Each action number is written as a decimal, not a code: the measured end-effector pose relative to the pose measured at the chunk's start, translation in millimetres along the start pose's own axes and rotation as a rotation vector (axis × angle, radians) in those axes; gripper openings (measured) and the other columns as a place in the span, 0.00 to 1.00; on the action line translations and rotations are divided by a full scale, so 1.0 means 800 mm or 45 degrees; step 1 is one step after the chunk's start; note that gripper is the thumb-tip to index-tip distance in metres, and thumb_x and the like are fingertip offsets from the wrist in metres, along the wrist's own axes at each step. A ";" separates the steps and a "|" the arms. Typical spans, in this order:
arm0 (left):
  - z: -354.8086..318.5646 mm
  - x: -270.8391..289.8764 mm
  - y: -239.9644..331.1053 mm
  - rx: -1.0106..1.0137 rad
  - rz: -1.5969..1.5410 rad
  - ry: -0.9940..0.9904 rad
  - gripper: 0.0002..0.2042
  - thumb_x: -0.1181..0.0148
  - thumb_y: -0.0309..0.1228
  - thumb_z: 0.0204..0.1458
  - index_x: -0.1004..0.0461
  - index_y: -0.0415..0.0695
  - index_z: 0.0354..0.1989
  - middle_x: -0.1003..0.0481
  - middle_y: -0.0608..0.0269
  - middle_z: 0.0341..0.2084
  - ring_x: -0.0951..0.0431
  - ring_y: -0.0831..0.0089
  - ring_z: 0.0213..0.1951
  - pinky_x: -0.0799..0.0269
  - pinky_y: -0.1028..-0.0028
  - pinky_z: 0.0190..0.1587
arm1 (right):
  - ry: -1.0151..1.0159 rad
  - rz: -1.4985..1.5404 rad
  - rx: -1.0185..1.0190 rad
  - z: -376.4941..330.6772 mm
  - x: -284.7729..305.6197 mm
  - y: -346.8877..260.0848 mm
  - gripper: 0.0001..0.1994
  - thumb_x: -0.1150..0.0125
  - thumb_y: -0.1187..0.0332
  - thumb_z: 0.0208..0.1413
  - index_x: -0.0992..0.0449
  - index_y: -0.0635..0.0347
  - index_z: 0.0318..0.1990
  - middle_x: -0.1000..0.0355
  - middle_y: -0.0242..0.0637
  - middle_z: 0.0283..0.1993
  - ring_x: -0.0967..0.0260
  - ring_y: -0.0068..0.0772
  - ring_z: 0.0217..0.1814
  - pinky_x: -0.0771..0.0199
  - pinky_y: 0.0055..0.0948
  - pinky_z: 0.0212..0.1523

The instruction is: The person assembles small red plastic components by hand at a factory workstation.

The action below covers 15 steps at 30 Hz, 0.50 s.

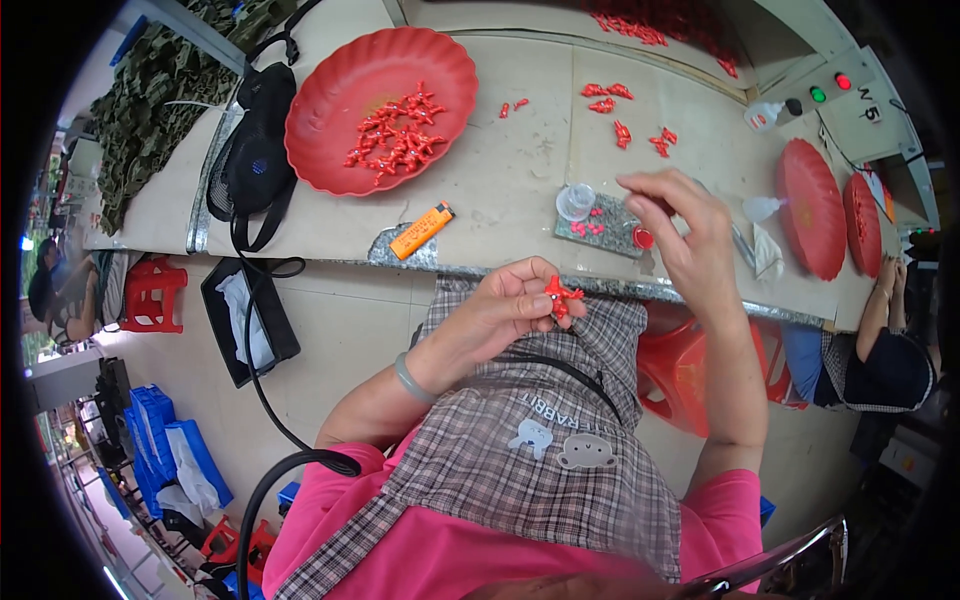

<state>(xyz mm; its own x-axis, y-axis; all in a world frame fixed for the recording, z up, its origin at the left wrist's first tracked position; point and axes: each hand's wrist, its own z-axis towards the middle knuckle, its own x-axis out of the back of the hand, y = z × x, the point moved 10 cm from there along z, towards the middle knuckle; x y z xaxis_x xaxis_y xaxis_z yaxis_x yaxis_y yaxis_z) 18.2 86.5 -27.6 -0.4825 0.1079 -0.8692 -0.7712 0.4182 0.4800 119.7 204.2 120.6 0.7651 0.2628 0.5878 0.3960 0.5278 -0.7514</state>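
Observation:
Between the thumb and fingers of my left hand (525,303) is a small glossy red figurine (560,294), held just in front of the table edge. My right hand (685,225) is raised over the table, thumb and forefinger bent with a gap between them and nothing visible in it. Below and beside those fingers lies a grey slab (625,238) carrying small pink pieces (588,229). A clear plastic cup (575,203) stands at its far left corner, and a small round red container (642,238) sits at its right end, close to my right wrist.
A large red scalloped tray (310,150) holds many red figurines (400,135). More figurines (622,134) lie in loose groups. An orange lighter (422,230) is near the edge. Further right are a white cloth (768,255), a bottle (765,117), red trays (810,210) and another person (880,350).

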 end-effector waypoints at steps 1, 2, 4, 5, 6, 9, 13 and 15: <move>0.000 0.002 0.003 0.009 0.001 0.011 0.10 0.40 0.28 0.58 0.30 0.44 0.47 0.21 0.49 0.43 0.20 0.72 0.39 0.25 0.80 0.40 | -0.060 -0.014 0.050 0.020 -0.010 0.001 0.07 0.39 0.76 0.56 0.21 0.66 0.41 0.25 0.41 0.34 0.27 0.33 0.33 0.29 0.28 0.35; -0.002 0.003 0.007 -0.004 0.003 0.008 0.10 0.40 0.28 0.58 0.30 0.44 0.47 0.21 0.49 0.43 0.20 0.72 0.39 0.25 0.80 0.40 | -0.124 -0.024 0.102 0.040 -0.021 0.002 0.07 0.38 0.75 0.54 0.21 0.65 0.41 0.24 0.43 0.34 0.26 0.39 0.33 0.27 0.32 0.35; -0.004 0.005 0.012 -0.022 0.060 -0.007 0.10 0.38 0.27 0.57 0.30 0.44 0.45 0.21 0.52 0.41 0.20 0.73 0.39 0.25 0.79 0.42 | -0.164 -0.116 0.126 0.076 -0.046 0.019 0.08 0.39 0.75 0.54 0.21 0.64 0.41 0.24 0.44 0.35 0.25 0.43 0.35 0.27 0.35 0.37; -0.005 0.007 0.014 -0.020 0.077 0.021 0.11 0.37 0.27 0.55 0.31 0.45 0.44 0.21 0.55 0.38 0.21 0.74 0.39 0.26 0.78 0.43 | -0.200 -0.202 0.139 0.092 -0.062 0.028 0.08 0.39 0.74 0.54 0.21 0.63 0.42 0.23 0.44 0.36 0.25 0.46 0.37 0.26 0.38 0.39; -0.006 0.005 0.017 -0.029 0.078 0.016 0.11 0.37 0.27 0.55 0.31 0.45 0.44 0.21 0.55 0.38 0.21 0.74 0.39 0.26 0.78 0.43 | -0.201 -0.208 0.148 0.107 -0.073 0.036 0.08 0.39 0.74 0.54 0.21 0.63 0.42 0.23 0.44 0.36 0.25 0.46 0.37 0.26 0.38 0.39; -0.012 0.004 0.025 -0.067 0.192 0.021 0.15 0.35 0.26 0.54 0.29 0.41 0.49 0.22 0.60 0.36 0.21 0.75 0.39 0.26 0.78 0.46 | -0.300 -0.360 0.213 0.141 -0.118 0.050 0.10 0.40 0.75 0.56 0.22 0.61 0.45 0.24 0.41 0.37 0.26 0.38 0.36 0.27 0.35 0.39; -0.019 0.006 0.034 -0.042 0.367 0.128 0.19 0.33 0.29 0.53 0.28 0.38 0.51 0.23 0.64 0.35 0.21 0.76 0.39 0.25 0.77 0.44 | -0.346 -0.606 0.351 0.164 -0.160 0.062 0.09 0.40 0.76 0.54 0.21 0.59 0.43 0.27 0.39 0.39 0.25 0.45 0.40 0.25 0.41 0.42; -0.024 0.015 0.031 -0.059 0.402 0.151 0.19 0.34 0.28 0.54 0.27 0.37 0.54 0.23 0.65 0.36 0.22 0.77 0.38 0.25 0.78 0.43 | -0.366 -0.680 0.415 0.167 -0.178 0.067 0.09 0.39 0.75 0.53 0.21 0.58 0.42 0.28 0.39 0.39 0.25 0.46 0.41 0.24 0.42 0.43</move>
<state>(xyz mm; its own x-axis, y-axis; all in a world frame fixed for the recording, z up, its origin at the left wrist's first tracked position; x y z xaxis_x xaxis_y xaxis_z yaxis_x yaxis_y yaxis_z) -14.6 80.7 -24.1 -0.7432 0.1184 -0.6585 -0.5929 0.3396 0.7302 -35.6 302.9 36.8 0.3250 0.0790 0.9424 0.4740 0.8487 -0.2346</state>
